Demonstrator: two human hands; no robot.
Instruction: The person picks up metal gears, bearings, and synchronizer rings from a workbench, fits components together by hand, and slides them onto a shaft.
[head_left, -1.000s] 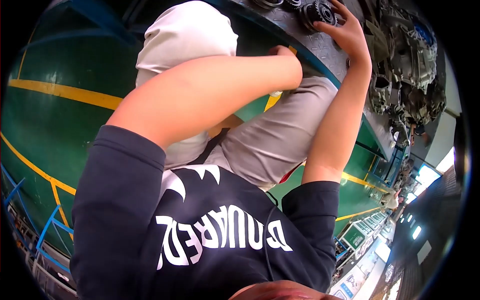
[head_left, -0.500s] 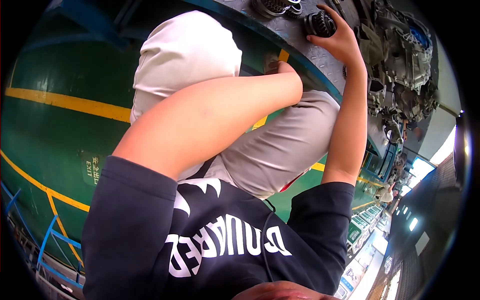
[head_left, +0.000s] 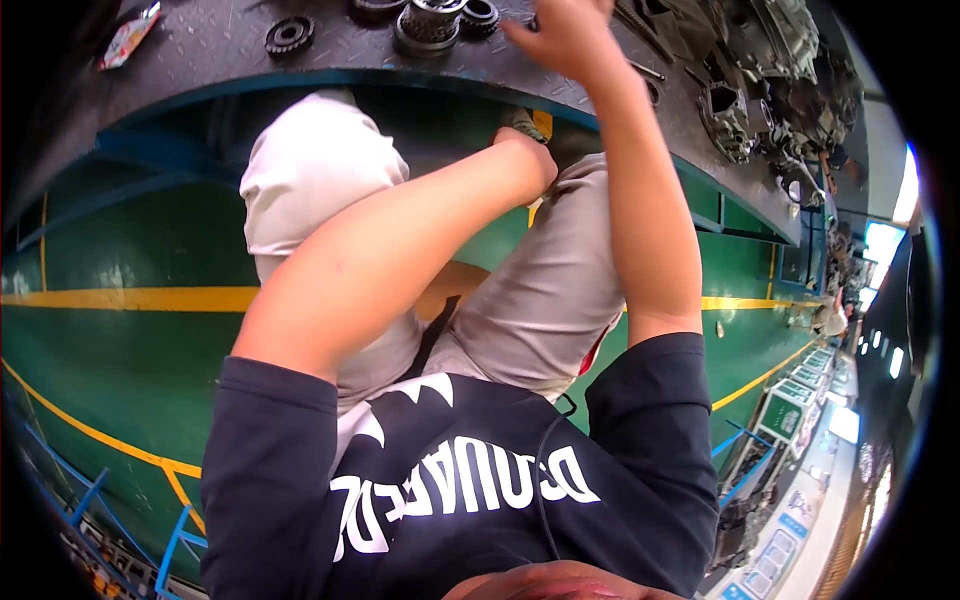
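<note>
At the top edge, my right hand (head_left: pixel 568 38) is partly cut off by the frame, its thumb stretched to the left. A small dark part of a gear (head_left: pixel 534 21) shows between the thumb and the palm; the rest is hidden. Left of the thumb, a small dark gear ring (head_left: pixel 480 15) stands against a stack of metal gears (head_left: pixel 428 28) on the steel worktable (head_left: pixel 200 75). My left hand (head_left: pixel 522 148) hangs below the table edge, between my knees, bent away from me. Its fingers are hidden.
Further left lie another gear ring (head_left: pixel 289 36) and a crumpled red-and-white wrapper (head_left: pixel 130 38). Right of my right arm are a thin metal rod (head_left: pixel 648 70) and large gearbox housings (head_left: pixel 770 40). The table's blue edge (head_left: pixel 330 78) runs just above my knees.
The view has turned, bringing more of the table's left side in. The gear, clearly seen in my right hand before, is now mostly hidden. My left arm keeps nearly the same pose.
</note>
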